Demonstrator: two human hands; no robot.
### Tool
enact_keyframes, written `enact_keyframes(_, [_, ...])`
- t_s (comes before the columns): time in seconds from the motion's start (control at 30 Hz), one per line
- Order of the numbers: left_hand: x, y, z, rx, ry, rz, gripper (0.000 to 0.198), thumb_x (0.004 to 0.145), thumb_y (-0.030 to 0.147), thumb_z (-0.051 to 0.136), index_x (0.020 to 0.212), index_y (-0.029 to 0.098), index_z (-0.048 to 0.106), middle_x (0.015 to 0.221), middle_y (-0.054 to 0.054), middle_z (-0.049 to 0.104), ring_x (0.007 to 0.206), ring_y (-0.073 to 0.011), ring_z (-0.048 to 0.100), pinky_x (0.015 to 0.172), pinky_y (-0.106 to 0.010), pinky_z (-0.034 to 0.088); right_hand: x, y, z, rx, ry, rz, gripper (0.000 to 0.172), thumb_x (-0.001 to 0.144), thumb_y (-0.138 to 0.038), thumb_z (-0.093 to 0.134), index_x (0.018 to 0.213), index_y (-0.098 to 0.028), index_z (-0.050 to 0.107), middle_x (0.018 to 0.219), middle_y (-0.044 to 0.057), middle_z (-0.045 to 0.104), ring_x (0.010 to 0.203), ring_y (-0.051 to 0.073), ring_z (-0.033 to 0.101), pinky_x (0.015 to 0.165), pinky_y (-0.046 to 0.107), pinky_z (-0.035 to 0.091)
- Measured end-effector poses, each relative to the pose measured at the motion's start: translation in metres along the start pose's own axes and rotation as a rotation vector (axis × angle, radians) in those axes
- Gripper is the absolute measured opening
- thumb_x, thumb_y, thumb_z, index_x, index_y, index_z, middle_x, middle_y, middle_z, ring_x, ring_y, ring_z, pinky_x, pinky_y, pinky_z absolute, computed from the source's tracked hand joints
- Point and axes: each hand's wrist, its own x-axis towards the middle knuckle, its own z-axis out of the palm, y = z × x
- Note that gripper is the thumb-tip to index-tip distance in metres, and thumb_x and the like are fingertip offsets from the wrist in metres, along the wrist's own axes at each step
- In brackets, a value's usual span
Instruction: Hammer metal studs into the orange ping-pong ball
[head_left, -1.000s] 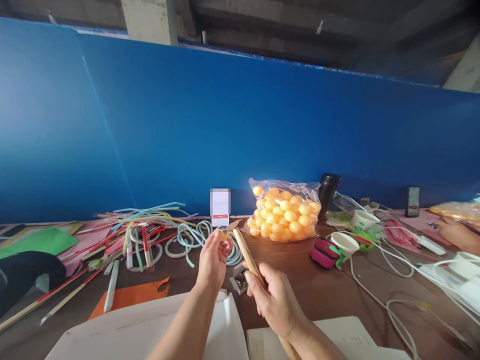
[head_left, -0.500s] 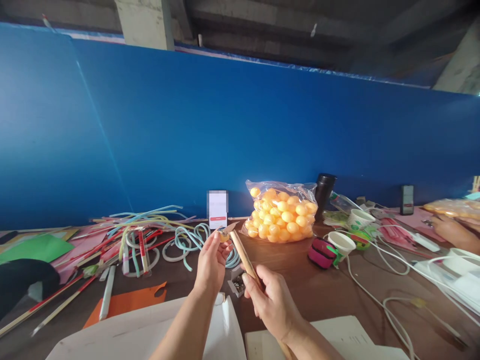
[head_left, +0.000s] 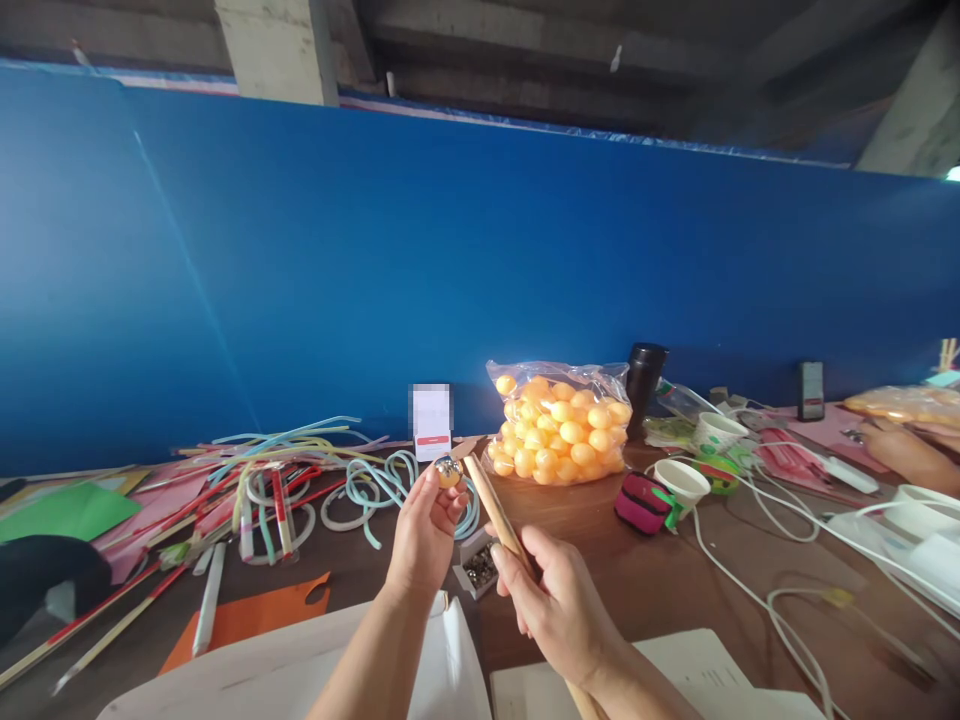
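Note:
Between the fingertips of my left hand [head_left: 426, 525] is a small ball [head_left: 449, 471], shiny silver on top and yellow-orange below; its kind is not clear. My right hand [head_left: 547, 590] is closed round a light wooden stick [head_left: 491, 502]. The stick slants up to the left, its upper end just right of the ball and apparently apart from it. Its lower part shows again below my right hand. Between my hands, on the table, a small box [head_left: 478, 568] holds shiny metal bits too small to name.
Behind my hands stands a clear bag of orange balls [head_left: 559, 430], a phone [head_left: 432, 425] to its left. Coiled tubes [head_left: 371, 490] and sticks lie leftward. Paper cups [head_left: 681, 482], a pink pouch [head_left: 641, 503] and white cables [head_left: 731, 575] are rightward. Another person's hand [head_left: 911, 455] shows far right.
The ball in my left hand has turned or risen slightly, showing more of its silver top. The stick stays in my right hand. The whole view has shifted a little.

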Motion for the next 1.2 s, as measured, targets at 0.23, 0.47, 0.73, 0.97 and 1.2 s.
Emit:
enact_keyframes(0.23, [0.0024, -0.0024, -0.0034, -0.026, 0.038, -0.019, 0.016, 0.081, 0.025, 0.065, 0.090, 0.011, 0.064, 0.081, -0.005, 0.064, 0.068, -0.0108, 0.061, 0.064, -0.021, 0.054, 0.0010, -0.0031, -0.0027, -0.063, -0.028, 0.056, 0.024, 0.097, -0.036, 0.043, 0.094, -0.018, 0.058, 0.064, -0.001, 0.060, 0.039, 0.009, 0.053, 0.038, 0.018, 0.039])
enact_keyframes(0.47, [0.0032, -0.0029, -0.0040, -0.038, 0.067, -0.029, 0.016, 0.081, 0.024, 0.066, 0.089, 0.011, 0.065, 0.078, -0.005, 0.064, 0.066, -0.0104, 0.061, 0.062, -0.020, 0.054, 0.0003, -0.0034, -0.0027, -0.091, -0.014, 0.062, 0.024, 0.096, -0.036, 0.043, 0.090, -0.017, 0.057, 0.064, -0.001, 0.060, 0.040, 0.010, 0.054, 0.039, 0.019, 0.040])
enact_keyframes(0.73, [0.0038, -0.0036, -0.0030, -0.015, 0.125, -0.015, 0.014, 0.081, 0.022, 0.065, 0.090, 0.011, 0.065, 0.082, -0.006, 0.066, 0.063, -0.0091, 0.061, 0.060, -0.019, 0.054, 0.0015, -0.0037, 0.0004, -0.093, -0.070, 0.072, 0.024, 0.096, -0.035, 0.043, 0.087, -0.018, 0.056, 0.063, -0.001, 0.060, 0.039, 0.010, 0.054, 0.039, 0.018, 0.039])
enact_keyframes(0.97, [0.0039, -0.0044, -0.0051, 0.014, 0.130, 0.005, 0.018, 0.077, 0.026, 0.071, 0.087, 0.012, 0.065, 0.076, -0.003, 0.064, 0.062, -0.0083, 0.059, 0.062, -0.019, 0.054, 0.0016, 0.0004, 0.0022, -0.064, -0.049, 0.069, 0.022, 0.096, -0.035, 0.044, 0.086, -0.018, 0.055, 0.063, -0.002, 0.060, 0.039, 0.009, 0.054, 0.038, 0.018, 0.038])
enact_keyframes(1.2, [0.0056, -0.0063, -0.0081, 0.053, 0.093, 0.033, 0.023, 0.073, 0.027, 0.075, 0.090, 0.014, 0.067, 0.077, -0.001, 0.063, 0.063, -0.0076, 0.060, 0.062, -0.019, 0.053, 0.0026, -0.0006, 0.0020, -0.059, -0.033, 0.055, 0.023, 0.095, -0.034, 0.045, 0.087, -0.016, 0.058, 0.062, -0.001, 0.061, 0.039, 0.009, 0.053, 0.038, 0.018, 0.037])
